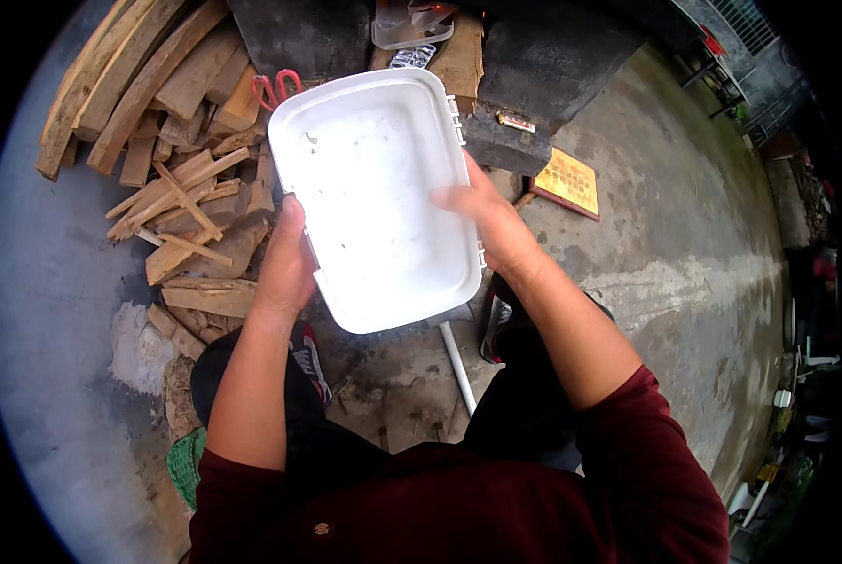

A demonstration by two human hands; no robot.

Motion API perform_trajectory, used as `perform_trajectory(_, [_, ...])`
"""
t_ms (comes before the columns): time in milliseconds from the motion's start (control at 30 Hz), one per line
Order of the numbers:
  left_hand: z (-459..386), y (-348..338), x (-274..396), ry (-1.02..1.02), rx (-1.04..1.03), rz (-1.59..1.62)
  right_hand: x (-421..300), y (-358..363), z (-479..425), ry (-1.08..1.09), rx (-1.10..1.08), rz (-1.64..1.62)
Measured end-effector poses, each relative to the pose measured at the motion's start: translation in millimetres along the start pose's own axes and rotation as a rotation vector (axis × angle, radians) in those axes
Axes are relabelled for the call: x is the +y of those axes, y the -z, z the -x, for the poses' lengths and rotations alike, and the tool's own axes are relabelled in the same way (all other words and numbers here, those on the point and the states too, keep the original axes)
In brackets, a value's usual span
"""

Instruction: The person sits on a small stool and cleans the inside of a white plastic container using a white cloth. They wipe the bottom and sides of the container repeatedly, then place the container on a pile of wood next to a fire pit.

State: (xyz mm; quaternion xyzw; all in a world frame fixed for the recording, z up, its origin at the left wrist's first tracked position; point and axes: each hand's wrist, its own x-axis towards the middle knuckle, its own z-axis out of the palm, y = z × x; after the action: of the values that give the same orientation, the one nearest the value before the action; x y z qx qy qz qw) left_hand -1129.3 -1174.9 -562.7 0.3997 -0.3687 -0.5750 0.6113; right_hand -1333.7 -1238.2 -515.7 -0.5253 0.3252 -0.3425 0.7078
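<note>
A white plastic box or lid with a raised rim and hinge tabs along its right side is held up before me, tilted. A few small dark specks lie on its inner surface. My left hand grips the left edge, thumb along the rim. On the right edge is my right hand, its thumb reaching over the inside and slightly blurred; the other fingers are hidden behind. Red scissor-like handles show just beyond the top left corner.
Split firewood is piled at the left. Ahead stand a dark block-like structure, a clear plastic container and a foil blister pack. A gold plaque lies on the concrete floor. A white pipe lies between my feet.
</note>
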Motion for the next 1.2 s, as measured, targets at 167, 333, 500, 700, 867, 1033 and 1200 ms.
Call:
perform_trajectory(167, [-4,-1,-3,0.086,-0.06,0.088,11,6,-7,0.017,0.13,-0.073])
perform_trajectory(333, [-1,-1,-2,0.173,-0.08,0.079,17,12,-13,0.031,0.222,-0.148])
perform_trajectory(500, [-1,-7,-3,0.227,-0.04,0.08,17,9,-13,-0.003,0.251,-0.137])
perform_trajectory(700, [-1,-4,-4,0.229,-0.027,0.06,18,12,-13,-0.02,0.248,-0.124])
perform_trajectory(867, [1,-10,-4,0.165,0.014,0.016,15,9,-13,0.002,0.248,-0.099])
perform_trajectory(1033, [1,-6,-5,0.128,-0.111,-0.073,13,5,-10,0.037,0.267,-0.125])
perform_trajectory(1200, [2,-10,-12,0.038,-0.051,-0.108,17,1,-10,0.078,0.318,-0.135])
